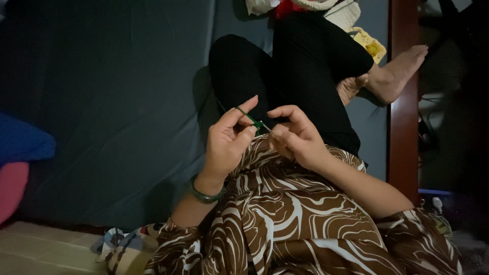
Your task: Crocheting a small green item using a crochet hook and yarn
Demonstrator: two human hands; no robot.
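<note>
My left hand (227,142) is raised over my lap, with a strand of green yarn (243,113) running over its index finger and a small green crocheted piece (258,124) pinched at thumb and fingers. My right hand (296,136) faces it, fingers curled around a thin crochet hook (267,127) whose tip meets the green piece. A green bangle (204,195) circles my left wrist. My legs in black trousers (300,66) are crossed beyond the hands.
I sit on a dark grey mattress (117,102) in a brown and white patterned garment (285,219). A blue cushion (23,140) and a pink cushion (11,186) lie at the left. Crocheted items (351,20) rest near my knee. A wooden post (403,112) stands on the right.
</note>
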